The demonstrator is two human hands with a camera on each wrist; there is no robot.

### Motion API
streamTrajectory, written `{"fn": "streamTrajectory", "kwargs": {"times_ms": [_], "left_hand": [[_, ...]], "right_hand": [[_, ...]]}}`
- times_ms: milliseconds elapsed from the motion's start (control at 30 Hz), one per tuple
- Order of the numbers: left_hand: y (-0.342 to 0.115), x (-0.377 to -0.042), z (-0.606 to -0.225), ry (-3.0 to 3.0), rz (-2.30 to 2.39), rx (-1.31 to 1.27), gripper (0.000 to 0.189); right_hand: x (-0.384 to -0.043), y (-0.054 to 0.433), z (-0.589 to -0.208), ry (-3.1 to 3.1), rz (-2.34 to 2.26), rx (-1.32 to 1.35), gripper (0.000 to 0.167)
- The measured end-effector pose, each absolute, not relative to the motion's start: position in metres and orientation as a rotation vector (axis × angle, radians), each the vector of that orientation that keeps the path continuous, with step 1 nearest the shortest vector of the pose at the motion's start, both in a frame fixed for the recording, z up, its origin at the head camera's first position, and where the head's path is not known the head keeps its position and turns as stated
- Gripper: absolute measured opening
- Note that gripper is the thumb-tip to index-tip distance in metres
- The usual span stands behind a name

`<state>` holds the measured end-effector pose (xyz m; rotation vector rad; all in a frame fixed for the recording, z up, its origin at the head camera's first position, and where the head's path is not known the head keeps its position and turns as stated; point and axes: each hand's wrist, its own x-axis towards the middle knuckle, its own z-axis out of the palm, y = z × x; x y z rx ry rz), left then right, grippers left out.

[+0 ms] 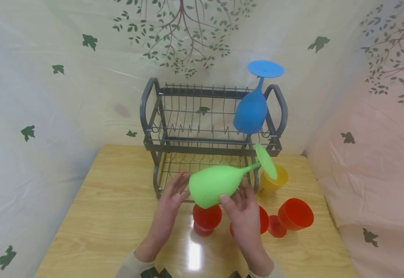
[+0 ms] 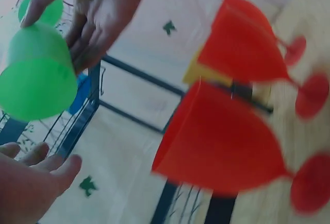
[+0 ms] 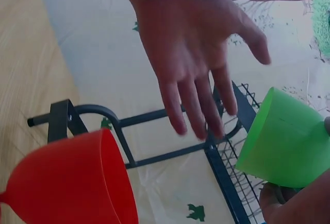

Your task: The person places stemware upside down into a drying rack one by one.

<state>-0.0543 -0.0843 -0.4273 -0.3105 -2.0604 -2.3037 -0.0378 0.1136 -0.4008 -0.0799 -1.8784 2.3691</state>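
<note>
A light green goblet (image 1: 216, 185) lies tilted in the air in front of the rack, its foot up to the right. My right hand (image 1: 241, 208) grips the bowl near the stem, thumb on the near side. Beside the rim, my left hand (image 1: 167, 204) has its fingers extended. In the right wrist view a gap shows between that left hand (image 3: 188, 44) and the goblet (image 3: 289, 141). Below stands a red goblet (image 1: 207, 218); a second red goblet (image 1: 263, 220) is partly hidden by my right hand.
A dark two-tier dish rack (image 1: 202, 148) stands at the table's back. Upside down on its upper right sits a blue goblet (image 1: 252, 112). Right of the rack is a yellow goblet (image 1: 280, 175), with another red goblet (image 1: 296, 214) nearer. Printed cloth (image 1: 84, 96) hangs around the table.
</note>
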Motion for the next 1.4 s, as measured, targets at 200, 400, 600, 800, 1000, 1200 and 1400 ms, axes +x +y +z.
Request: {"fn": "streamTrajectory", "kwargs": {"times_ms": [200, 400, 600, 800, 1000, 1200, 1400], "left_hand": [[-0.110, -0.062, -0.430, -1.943, -1.946, -0.599, 0.051], [-0.137, -0.092, -0.423, -1.896, -1.211, -0.734, 0.061], [-0.161, -0.121, -0.408, -1.942, -0.848, -0.718, 0.075], [-0.168, -0.131, -0.400, -2.130, -0.644, -0.719, 0.083], [-0.168, -0.131, -0.400, -2.195, -0.609, -0.724, 0.086], [-0.166, -0.130, -0.399, -2.263, -0.607, -0.700, 0.090], [-0.168, -0.132, -0.400, -2.262, -0.599, -0.711, 0.092]], "right_hand": [[-0.037, 0.126, -0.394, -1.905, 2.332, -0.116, 0.069], [-0.036, 0.135, -0.391, -1.898, 2.320, -0.079, 0.067], [-0.035, 0.139, -0.389, -1.905, 2.289, -0.026, 0.062], [-0.033, 0.141, -0.389, -1.930, 2.262, -0.008, 0.062], [-0.034, 0.143, -0.385, -2.008, 2.196, -0.034, 0.064], [-0.036, 0.149, -0.375, -2.047, 2.093, 0.089, 0.066], [-0.040, 0.155, -0.354, -2.076, 1.969, 0.234, 0.067]]}}
